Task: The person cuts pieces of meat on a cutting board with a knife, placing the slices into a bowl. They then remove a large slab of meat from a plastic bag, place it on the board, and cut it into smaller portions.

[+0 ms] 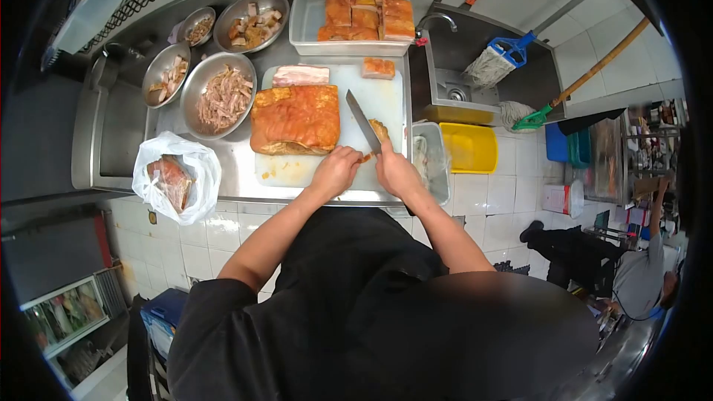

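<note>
A white cutting board lies on the steel counter. My right hand grips a cleaver, its blade pointing away from me across the board. My left hand rests on the board just left of the blade, fingers curled at a small orange scrap. A small browned meat piece sits right of the blade. A large slab of roast pork with orange skin fills the board's left part. Farther back lie a pale raw pork strip and a small orange chunk.
A white tray of cut roast pork stands behind the board. Several steel bowls of meat sit at left. A plastic bag with meat hangs at the counter's front. Right: sink, mops, yellow tub; a person sits on the floor.
</note>
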### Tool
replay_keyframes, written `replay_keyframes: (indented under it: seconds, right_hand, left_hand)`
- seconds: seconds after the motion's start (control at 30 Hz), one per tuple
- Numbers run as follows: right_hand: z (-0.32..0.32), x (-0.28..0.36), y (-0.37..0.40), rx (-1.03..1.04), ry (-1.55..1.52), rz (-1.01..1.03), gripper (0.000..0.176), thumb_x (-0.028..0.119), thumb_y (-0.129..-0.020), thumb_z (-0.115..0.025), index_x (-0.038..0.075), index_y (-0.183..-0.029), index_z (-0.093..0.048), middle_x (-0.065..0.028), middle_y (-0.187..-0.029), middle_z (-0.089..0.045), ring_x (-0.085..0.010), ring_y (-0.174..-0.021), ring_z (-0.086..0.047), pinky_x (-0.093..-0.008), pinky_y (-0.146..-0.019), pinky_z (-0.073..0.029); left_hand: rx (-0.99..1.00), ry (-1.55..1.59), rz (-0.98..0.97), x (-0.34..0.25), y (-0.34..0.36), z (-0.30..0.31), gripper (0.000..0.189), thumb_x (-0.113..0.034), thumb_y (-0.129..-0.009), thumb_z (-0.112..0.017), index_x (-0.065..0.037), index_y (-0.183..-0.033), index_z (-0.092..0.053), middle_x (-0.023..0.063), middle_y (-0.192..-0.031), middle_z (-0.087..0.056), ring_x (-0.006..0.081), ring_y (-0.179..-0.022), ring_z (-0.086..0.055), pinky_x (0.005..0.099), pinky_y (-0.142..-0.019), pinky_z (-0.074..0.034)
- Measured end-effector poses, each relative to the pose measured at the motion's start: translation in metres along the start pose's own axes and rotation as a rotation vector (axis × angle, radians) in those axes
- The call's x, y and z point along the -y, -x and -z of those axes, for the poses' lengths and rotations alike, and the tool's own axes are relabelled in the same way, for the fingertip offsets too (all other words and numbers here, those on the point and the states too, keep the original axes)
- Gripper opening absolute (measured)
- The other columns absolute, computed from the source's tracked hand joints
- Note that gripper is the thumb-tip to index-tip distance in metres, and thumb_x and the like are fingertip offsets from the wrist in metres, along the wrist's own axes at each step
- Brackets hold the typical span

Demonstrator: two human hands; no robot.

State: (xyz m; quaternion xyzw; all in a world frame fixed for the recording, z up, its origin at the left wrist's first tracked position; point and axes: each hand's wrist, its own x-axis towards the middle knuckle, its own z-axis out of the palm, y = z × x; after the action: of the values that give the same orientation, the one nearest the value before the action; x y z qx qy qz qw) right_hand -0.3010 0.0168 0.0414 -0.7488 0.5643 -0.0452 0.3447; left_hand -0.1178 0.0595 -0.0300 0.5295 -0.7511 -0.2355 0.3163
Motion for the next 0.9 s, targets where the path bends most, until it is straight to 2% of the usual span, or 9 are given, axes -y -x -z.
replay_keyframes:
  seconds: [0.1, 0.27, 0.4, 0.5, 0.57, 0.63, 0.77, 0.87, 0.9]
  right_hand:
    - [0.004, -0.002, 0.028, 0.041, 0.036, -0.05, 0.024, 0.012, -0.094, -0.047, -0.003, -0.113, -0.047, -0.0314, -0.084, -0.069, -0.0521, -0.085, -0.067, -0.0607, -0.079, -0.051]
    - [0.017, 0.003, 0.077, 0.277, 0.209, -0.111, 0.023, 0.01, -0.094, -0.046, -0.001, -0.113, -0.045, -0.0303, -0.085, -0.069, -0.0506, -0.084, -0.068, -0.0601, -0.079, -0.051]
    - [-0.004, -0.007, 0.079, 0.249, 0.178, -0.124, 0.019, 0.009, -0.094, -0.044, 0.0, -0.111, -0.045, -0.0304, -0.089, -0.07, -0.0496, -0.085, -0.069, -0.0597, -0.077, -0.052]
    - [-0.022, -0.015, 0.058, 0.124, 0.128, -0.043, 0.018, 0.008, -0.094, -0.043, 0.0, -0.11, -0.044, -0.03, -0.09, -0.07, -0.0484, -0.087, -0.069, -0.0592, -0.076, -0.052]
    - [-0.013, -0.01, 0.047, 0.174, 0.153, -0.038, 0.019, 0.007, -0.095, -0.041, 0.001, -0.112, -0.044, -0.03, -0.09, -0.07, -0.049, -0.088, -0.069, -0.059, -0.077, -0.051]
    - [0.005, -0.002, 0.053, 0.182, 0.157, -0.05, 0.019, 0.007, -0.095, -0.041, 0.001, -0.112, -0.044, -0.0297, -0.09, -0.07, -0.0487, -0.088, -0.069, -0.059, -0.077, -0.052]
    - [0.024, 0.013, 0.079, 0.297, 0.197, -0.085, 0.017, 0.007, -0.095, -0.041, 0.001, -0.111, -0.044, -0.0296, -0.088, -0.07, -0.0476, -0.086, -0.069, -0.059, -0.077, -0.052]
    - [-0.03, -0.016, 0.07, 0.165, 0.152, -0.06, 0.018, 0.006, -0.093, -0.044, 0.002, -0.11, -0.044, -0.0292, -0.086, -0.07, -0.0465, -0.085, -0.07, -0.0589, -0.077, -0.052]
    - [-0.028, -0.016, 0.065, 0.167, 0.157, -0.056, 0.018, 0.006, -0.093, -0.044, 0.002, -0.11, -0.044, -0.0292, -0.086, -0.07, -0.0465, -0.085, -0.07, -0.0589, -0.077, -0.052]
  left_hand:
    - [-0.021, 0.006, 0.017, -0.004, 0.002, -0.001, 0.017, 0.004, -0.082, -0.065, -0.001, -0.098, -0.066, 0.0154, -0.095, -0.066, 0.0361, -0.091, -0.063, 0.0438, -0.082, -0.052]
    - [-0.027, 0.02, 0.016, 0.002, -0.002, -0.011, 0.015, 0.005, -0.082, -0.064, 0.0, -0.096, -0.066, 0.0159, -0.094, -0.066, 0.0369, -0.091, -0.064, 0.0445, -0.081, -0.052]
    - [0.046, 0.022, 0.045, 0.009, -0.004, -0.01, 0.017, 0.004, -0.081, -0.062, 0.0, -0.097, -0.066, 0.0165, -0.097, -0.065, 0.037, -0.095, -0.062, 0.0447, -0.084, -0.053]
    - [0.043, 0.04, 0.03, 0.004, 0.0, -0.012, 0.017, 0.004, -0.081, -0.064, 0.001, -0.097, -0.067, 0.0165, -0.096, -0.066, 0.0371, -0.095, -0.063, 0.0444, -0.084, -0.053]
    - [0.032, 0.023, 0.001, 0.001, -0.003, -0.005, 0.016, 0.004, -0.081, -0.066, 0.001, -0.096, -0.068, 0.0162, -0.095, -0.067, 0.0369, -0.094, -0.065, 0.0441, -0.084, -0.053]
    - [-0.068, 0.047, 0.123, -0.007, 0.0, -0.002, 0.019, 0.004, -0.081, -0.067, 0.001, -0.099, -0.068, 0.0164, -0.097, -0.067, 0.037, -0.095, -0.065, 0.0437, -0.085, -0.053]
    - [-0.016, 0.015, 0.073, 0.0, 0.005, -0.005, 0.019, 0.004, -0.08, -0.067, 0.0, -0.099, -0.067, 0.0169, -0.098, -0.067, 0.0379, -0.094, -0.064, 0.0445, -0.085, -0.052]
    - [0.005, 0.024, 0.077, 0.007, 0.006, -0.008, 0.018, 0.004, -0.08, -0.066, 0.001, -0.098, -0.067, 0.0172, -0.096, -0.066, 0.0383, -0.093, -0.064, 0.045, -0.084, -0.052]
    - [0.0, 0.024, 0.079, 0.006, 0.006, -0.009, 0.018, 0.004, -0.08, -0.066, 0.001, -0.098, -0.067, 0.0172, -0.096, -0.066, 0.0383, -0.093, -0.064, 0.045, -0.084, -0.052]
